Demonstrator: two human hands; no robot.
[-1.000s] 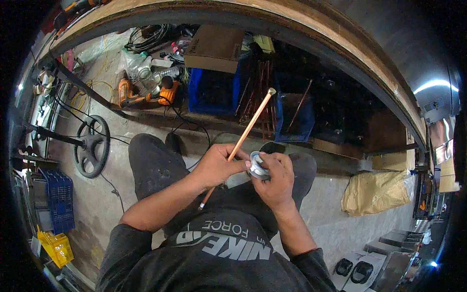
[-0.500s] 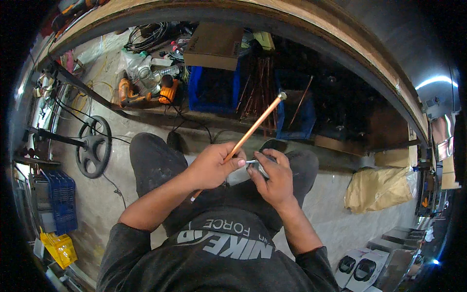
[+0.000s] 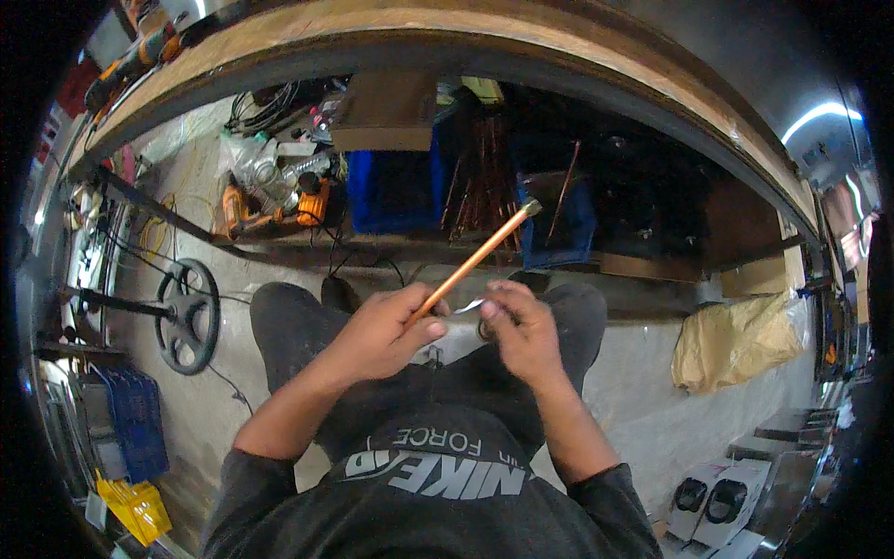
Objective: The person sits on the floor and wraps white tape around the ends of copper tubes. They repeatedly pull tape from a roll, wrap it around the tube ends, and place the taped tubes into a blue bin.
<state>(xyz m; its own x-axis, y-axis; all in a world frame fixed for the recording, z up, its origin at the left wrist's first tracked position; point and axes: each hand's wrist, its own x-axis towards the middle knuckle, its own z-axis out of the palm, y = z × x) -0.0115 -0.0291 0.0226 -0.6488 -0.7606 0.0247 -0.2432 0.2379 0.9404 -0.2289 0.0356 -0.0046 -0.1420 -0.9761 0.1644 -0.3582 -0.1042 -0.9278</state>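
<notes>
Centrally, the left hand [image 3: 386,326] wraps its grip round a copper tube [image 3: 475,263], which slants up and to the right above the lap [image 3: 419,391], a brass-coloured fitting [image 3: 532,207] at its far end. Just beside it, the right hand [image 3: 523,326] has its grip pinching a thin white strip [image 3: 468,306], apparently tape, that extends toward the left hand. Beyond, slender copper rods [image 3: 481,186] stand between two blue bins [image 3: 396,191], below a wood-edged surface [image 3: 391,26].
</notes>
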